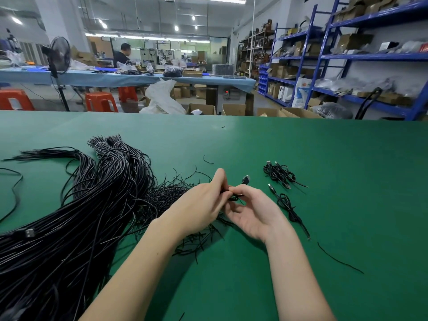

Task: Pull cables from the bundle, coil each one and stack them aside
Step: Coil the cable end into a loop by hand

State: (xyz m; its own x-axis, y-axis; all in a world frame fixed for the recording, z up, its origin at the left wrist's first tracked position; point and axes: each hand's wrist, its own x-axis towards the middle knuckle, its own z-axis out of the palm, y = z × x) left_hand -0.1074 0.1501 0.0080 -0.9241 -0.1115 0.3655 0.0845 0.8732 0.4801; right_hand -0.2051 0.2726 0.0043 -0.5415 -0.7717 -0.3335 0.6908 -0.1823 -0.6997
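I see a thin black cable pinched between my two hands, just above the green table. My left hand curls tight around it. My right hand pinches it with thumb and first finger; the other fingers hang loose. Its plug sticks up past my fingertips. The big bundle lies left, and coiled cables lie right.

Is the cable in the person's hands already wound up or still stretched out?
Wound up, at least partly: the cable forms a small loop pinched between the left hand and right hand, its plug sticking up.
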